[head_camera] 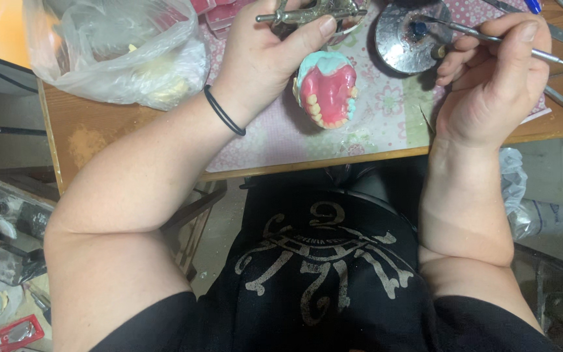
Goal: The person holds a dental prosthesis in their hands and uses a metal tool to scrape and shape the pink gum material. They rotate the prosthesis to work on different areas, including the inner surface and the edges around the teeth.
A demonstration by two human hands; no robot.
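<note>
At the desk (131,120) edge, looking down over a black printed shirt (320,274), I log both hands working at 12 o'clock from the body. The left hand (265,55) has its grip clamped on a brass-coloured metal frame (314,12); the thumb lies flat along the lower bar, which I judge steadies it. Below that hand, at about 5 o'clock from it, hangs the denture model (326,88): pink gum base, pale teal edging, a row of cream teeth facing me. Whether the model is fixed to the frame I cannot tell. It sits tilted open toward the head, so the tooth row is easy to see.

The right hand (490,78) has its grip closed pencil-fashion on a thin metal instrument (490,38), fingertips near the working end for fine control. The tip reaches to 10 o'clock, into a round metal dish (402,42) with a dark blob in it. The dish lies just beside the model, within short reach.

A patterned cloth (386,111) lies under the model and dish. A clear plastic bag (115,49) rests at 9 o'clock, well apart. A black band (224,112) circles the left wrist.
</note>
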